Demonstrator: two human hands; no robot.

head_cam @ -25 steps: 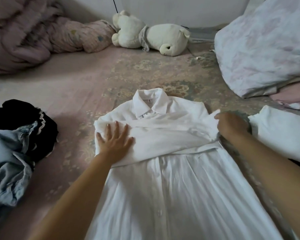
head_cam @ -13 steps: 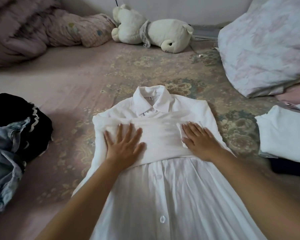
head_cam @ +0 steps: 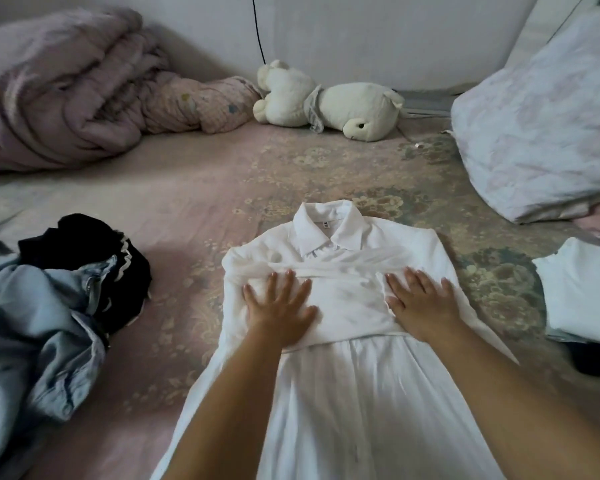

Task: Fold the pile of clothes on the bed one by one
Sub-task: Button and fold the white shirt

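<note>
Noted beyond the fingertips: a cream plush toy [head_cam: 329,105] against the wall, a rolled pink blanket [head_cam: 59,88] far left, a floral pillow [head_cam: 541,126] far right.

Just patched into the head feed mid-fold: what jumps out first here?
A white collared dress lies spread in the middle of the bed, sleeves folded across its chest, with the left hand and right hand pressed flat on them. An unfolded heap of denim and black clothes sits at left; a cream plush bear lies by the wall.

small collar tag [head_cam: 326,224], print too small to read
</note>
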